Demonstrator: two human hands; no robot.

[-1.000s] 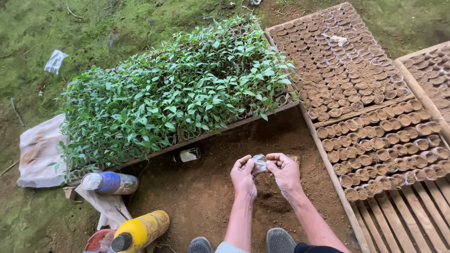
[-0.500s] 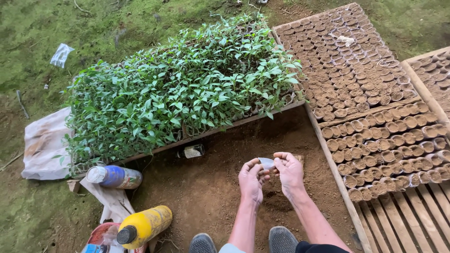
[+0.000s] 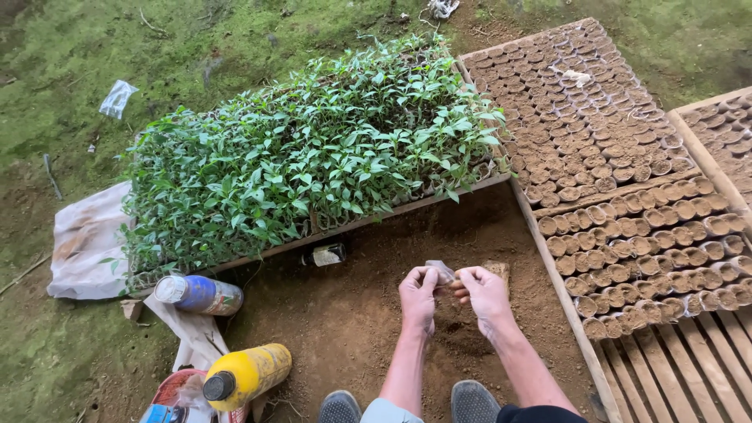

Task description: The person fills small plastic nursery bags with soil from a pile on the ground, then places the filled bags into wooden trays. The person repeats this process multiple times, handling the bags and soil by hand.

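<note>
My left hand (image 3: 417,298) and my right hand (image 3: 484,294) meet over a patch of loose brown soil (image 3: 352,329), both pinching a small clear plastic seedling bag (image 3: 440,271) between their fingertips. A dense bed of green seedlings (image 3: 313,153) lies just beyond the hands. To the right, a wooden tray (image 3: 565,315) holds rows of soil-filled small bags (image 3: 627,227). My two grey shoes (image 3: 475,402) show at the bottom edge.
A blue-and-white bottle (image 3: 200,294) and a yellow bottle with a black cap (image 3: 244,376) lie at the left. A white sack (image 3: 86,243) lies on the grass. A small dark bottle (image 3: 323,254) rests by the seedling bed's edge. Bare wooden slats (image 3: 674,368) at lower right.
The view has shifted slightly. Both hands stay together on the small bag, fingers working it; nothing was let go.
</note>
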